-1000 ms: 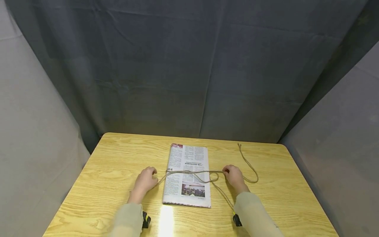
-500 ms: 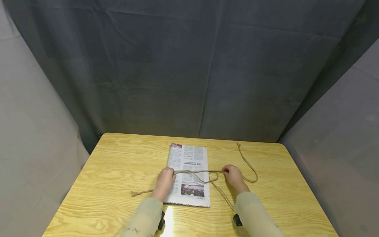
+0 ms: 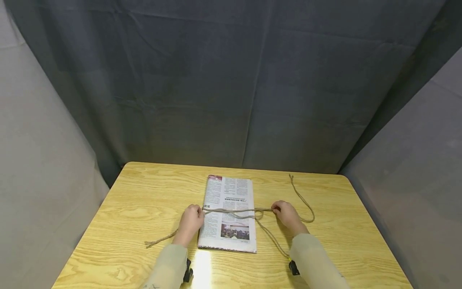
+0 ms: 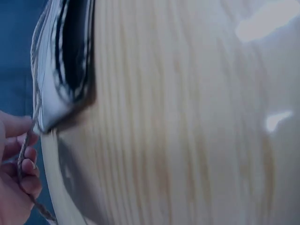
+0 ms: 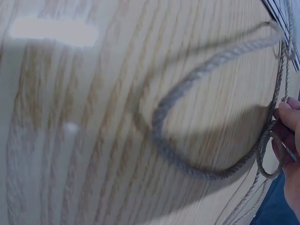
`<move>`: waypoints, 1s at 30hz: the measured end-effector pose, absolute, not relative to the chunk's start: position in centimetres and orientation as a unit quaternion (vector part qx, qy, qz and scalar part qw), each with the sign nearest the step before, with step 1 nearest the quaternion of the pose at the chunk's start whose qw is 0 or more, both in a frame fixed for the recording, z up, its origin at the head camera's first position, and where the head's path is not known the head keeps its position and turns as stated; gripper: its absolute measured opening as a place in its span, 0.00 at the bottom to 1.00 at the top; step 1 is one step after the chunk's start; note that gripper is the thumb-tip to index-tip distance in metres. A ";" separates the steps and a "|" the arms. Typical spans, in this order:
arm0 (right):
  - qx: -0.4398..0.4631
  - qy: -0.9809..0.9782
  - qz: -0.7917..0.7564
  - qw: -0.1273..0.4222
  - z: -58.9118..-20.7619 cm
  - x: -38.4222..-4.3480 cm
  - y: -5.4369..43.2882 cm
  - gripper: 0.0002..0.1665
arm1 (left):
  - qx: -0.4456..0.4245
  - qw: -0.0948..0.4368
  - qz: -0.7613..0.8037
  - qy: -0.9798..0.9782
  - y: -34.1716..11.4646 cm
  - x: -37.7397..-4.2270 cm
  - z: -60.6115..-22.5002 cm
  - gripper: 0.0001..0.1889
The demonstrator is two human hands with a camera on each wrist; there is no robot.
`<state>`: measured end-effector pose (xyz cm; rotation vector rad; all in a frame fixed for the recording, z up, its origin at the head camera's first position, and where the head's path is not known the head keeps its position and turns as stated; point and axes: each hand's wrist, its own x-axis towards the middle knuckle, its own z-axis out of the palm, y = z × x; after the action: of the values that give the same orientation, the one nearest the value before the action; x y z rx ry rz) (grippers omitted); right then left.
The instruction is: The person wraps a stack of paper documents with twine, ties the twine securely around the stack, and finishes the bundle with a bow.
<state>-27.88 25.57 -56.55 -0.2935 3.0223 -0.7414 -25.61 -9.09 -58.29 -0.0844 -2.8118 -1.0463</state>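
A folded newspaper (image 3: pixel 231 190) lies flat, with a tan rope (image 3: pixel 238 210) running across its middle in two strands. Just off the paper's left edge, my left hand (image 3: pixel 190 224) pinches the rope between thumb and fingers. The rope's frayed end (image 3: pixel 153 243) trails out to the left behind that hand. Right of the newspaper, my right hand (image 3: pixel 287 217) pinches the rope, and a small loop (image 3: pixel 259 215) lies by the paper's right edge. The right wrist view shows a wide rope bend (image 5: pixel 161 117) over the wood, and more rope passing by the fingers.
The wooden table (image 3: pixel 137 192) carries everything. Rope's other end (image 3: pixel 291 176) curls towards the back right edge. A dark curtain (image 3: pixel 187 100) hangs behind, with pale cloth (image 3: pixel 47 132) at the left and more at the right. Black wrist gear (image 3: pixel 188 273) shows beneath the left sleeve.
My left hand has moved right onto the newspaper's edge, taken the rope, then drawn back left with it. The lower strand lies straighter, and the frayed end reaches farther left. My right hand stays nearly still.
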 end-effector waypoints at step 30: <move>-0.110 0.965 -0.238 -0.003 -57.3 -28.1 26.4 0.08 | 0.072 0.137 -0.304 -0.940 -16.3 -24.8 -59.9 0.05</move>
<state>-28.09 26.36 -57.30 -0.3474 3.0369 -0.7482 -24.83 -16.33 -59.87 0.2074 -2.7198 -0.8802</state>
